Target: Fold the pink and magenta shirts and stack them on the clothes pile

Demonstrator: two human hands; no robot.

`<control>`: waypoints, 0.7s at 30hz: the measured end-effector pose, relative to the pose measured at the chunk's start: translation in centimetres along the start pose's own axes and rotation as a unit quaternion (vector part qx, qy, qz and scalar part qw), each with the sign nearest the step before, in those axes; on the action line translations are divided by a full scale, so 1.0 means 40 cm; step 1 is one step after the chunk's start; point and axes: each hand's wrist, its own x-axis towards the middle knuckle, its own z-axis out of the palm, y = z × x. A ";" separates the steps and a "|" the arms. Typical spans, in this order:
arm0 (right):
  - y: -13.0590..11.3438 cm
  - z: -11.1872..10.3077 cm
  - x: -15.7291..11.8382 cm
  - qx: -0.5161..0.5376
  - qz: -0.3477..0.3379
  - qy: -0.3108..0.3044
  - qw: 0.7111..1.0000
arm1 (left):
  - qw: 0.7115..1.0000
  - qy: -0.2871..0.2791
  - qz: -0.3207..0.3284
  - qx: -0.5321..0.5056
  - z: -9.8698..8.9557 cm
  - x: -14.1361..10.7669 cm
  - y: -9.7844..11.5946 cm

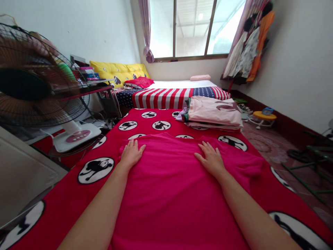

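Observation:
A bright pink T-shirt (171, 187) lies spread on a red blanket (70, 205) patterned with black figures in white ovals. Its neckline points away from me, and its right sleeve is stretched out to the side. On the shirt's upper left, by the shoulder, my left hand (132, 152) rests flat with its fingers spread. My right hand (211, 158) lies on the upper right part, palm down, fingers also apart. The left sleeve looks tucked in or hidden near my left hand. Beyond the shirt, to the right, sits a stack of folded clothes (213, 113), a pale pink one on top.
At the left stands an electric fan (26, 83), close to the bed's edge. Behind the blanket is another bed with a stars-and-stripes cover (161, 98). A yellow-topped stool (264, 116) and a green metal frame (309, 170) are on the floor at right. Clothes (247, 50) hang near the window.

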 end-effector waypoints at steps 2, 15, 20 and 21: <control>-0.001 -0.001 -0.001 0.001 0.001 -0.002 1.000 | 1.000 -0.001 -0.017 0.024 0.008 0.000 0.000; -0.005 -0.003 0.000 0.021 0.007 -0.001 1.000 | 0.987 -0.115 0.020 0.110 -0.193 0.078 0.108; -0.005 -0.001 -0.002 0.024 0.005 -0.001 1.000 | 0.982 -0.083 0.168 0.037 -0.119 0.043 0.279; -0.005 -0.002 -0.002 0.025 0.006 -0.003 1.000 | 0.978 -0.088 0.190 0.023 -0.087 0.031 0.302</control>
